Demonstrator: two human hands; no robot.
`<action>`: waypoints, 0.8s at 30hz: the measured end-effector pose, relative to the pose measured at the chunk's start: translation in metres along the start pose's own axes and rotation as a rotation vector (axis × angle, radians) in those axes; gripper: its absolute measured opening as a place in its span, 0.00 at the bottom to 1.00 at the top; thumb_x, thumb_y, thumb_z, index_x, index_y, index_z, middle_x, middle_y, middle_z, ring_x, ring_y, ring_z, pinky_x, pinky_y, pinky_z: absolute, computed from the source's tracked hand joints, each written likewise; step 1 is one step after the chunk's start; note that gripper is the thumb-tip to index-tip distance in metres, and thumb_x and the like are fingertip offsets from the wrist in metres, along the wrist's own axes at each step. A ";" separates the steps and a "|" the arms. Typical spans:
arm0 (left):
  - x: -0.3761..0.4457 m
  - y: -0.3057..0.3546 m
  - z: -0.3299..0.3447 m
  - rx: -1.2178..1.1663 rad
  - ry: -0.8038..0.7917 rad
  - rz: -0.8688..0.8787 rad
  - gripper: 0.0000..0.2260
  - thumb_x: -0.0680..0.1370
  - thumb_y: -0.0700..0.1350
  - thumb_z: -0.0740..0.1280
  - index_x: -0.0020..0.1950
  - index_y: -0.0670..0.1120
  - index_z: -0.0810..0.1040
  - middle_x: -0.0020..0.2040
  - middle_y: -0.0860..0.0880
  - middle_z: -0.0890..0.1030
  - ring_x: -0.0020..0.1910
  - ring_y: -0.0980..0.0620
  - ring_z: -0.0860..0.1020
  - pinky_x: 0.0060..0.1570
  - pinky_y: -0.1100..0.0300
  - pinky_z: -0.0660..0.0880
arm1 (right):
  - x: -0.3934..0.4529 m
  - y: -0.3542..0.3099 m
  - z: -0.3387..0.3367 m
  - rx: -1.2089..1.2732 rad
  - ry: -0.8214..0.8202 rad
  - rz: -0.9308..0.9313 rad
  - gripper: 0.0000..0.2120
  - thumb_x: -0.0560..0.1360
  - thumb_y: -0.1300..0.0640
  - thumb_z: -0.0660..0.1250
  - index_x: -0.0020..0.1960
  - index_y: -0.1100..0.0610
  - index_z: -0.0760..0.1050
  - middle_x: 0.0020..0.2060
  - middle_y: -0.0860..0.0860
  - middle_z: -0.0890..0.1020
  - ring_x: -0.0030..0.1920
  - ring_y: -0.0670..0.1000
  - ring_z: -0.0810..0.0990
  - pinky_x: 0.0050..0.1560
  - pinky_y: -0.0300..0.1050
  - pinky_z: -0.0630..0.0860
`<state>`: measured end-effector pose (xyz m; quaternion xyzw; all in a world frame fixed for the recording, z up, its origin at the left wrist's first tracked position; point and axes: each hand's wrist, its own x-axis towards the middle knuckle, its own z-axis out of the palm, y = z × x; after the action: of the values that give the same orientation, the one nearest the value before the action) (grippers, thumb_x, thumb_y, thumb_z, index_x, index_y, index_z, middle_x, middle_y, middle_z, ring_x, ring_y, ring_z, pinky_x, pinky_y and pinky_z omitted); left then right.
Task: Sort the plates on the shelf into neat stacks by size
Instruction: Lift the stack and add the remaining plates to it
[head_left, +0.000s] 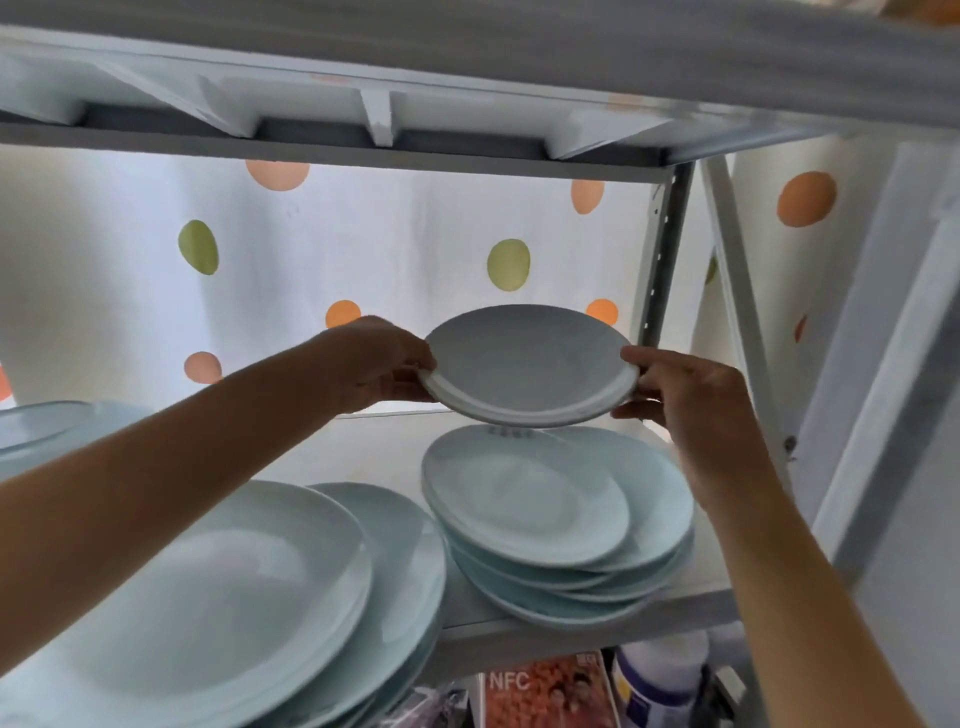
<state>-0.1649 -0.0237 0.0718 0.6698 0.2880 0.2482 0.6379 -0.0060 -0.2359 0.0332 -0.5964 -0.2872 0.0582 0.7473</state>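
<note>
Here, both hands hold a small pair of plates (527, 364) in the air above the shelf (571, 631); the left hand (374, 364) grips the left rim, thumb lying over the top edge and fingers curled beneath; the right hand (691, 400) grips the right rim the same way, thumb on top at the edge, fingers tucked under. Two rims show one on the other between the hands, so the held load looks like two plates, tilted slightly with the far edge higher; whether there is a third I cannot tell.

Directly beneath the held plates sits an uneven stack of pale plates (556, 519), its top plates shifted off centre from the ones below; the held plates do not touch it. Below and left of the left hand, under that forearm, lies a stack of larger plates (249, 597), overlapping sideways and reaching past the shelf's front edge; further left of that arm another plate rim (47, 426) shows, partly out of view.

Behind the hands hangs a white curtain with orange and green dots (363, 249); beyond the right hand stands the shelf's metal upright (662, 249); under the shelf, below the right forearm, a carton marked NFC (545, 691) and a white bottle (660, 675).
</note>
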 end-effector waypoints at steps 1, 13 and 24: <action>0.000 0.003 0.005 0.052 -0.003 0.014 0.02 0.76 0.28 0.63 0.45 0.33 0.75 0.40 0.38 0.80 0.33 0.44 0.82 0.29 0.57 0.81 | -0.003 0.000 -0.006 0.059 0.022 0.028 0.10 0.75 0.67 0.63 0.46 0.61 0.83 0.37 0.56 0.84 0.33 0.54 0.83 0.34 0.42 0.80; 0.010 -0.022 0.050 0.762 -0.151 -0.003 0.06 0.75 0.33 0.69 0.50 0.31 0.78 0.32 0.40 0.81 0.27 0.49 0.80 0.37 0.58 0.82 | -0.019 0.045 -0.046 -0.486 0.154 0.046 0.17 0.70 0.62 0.71 0.59 0.61 0.79 0.36 0.47 0.82 0.37 0.50 0.80 0.44 0.46 0.78; 0.004 -0.027 0.071 1.199 -0.252 -0.070 0.05 0.75 0.37 0.69 0.41 0.36 0.77 0.34 0.43 0.82 0.24 0.52 0.75 0.24 0.66 0.72 | -0.026 0.054 -0.046 -0.723 0.143 -0.006 0.15 0.74 0.58 0.70 0.60 0.58 0.80 0.53 0.54 0.84 0.46 0.50 0.77 0.52 0.42 0.74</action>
<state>-0.1146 -0.0712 0.0405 0.9263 0.3219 -0.0593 0.1867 0.0092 -0.2717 -0.0315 -0.8238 -0.2379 -0.0909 0.5065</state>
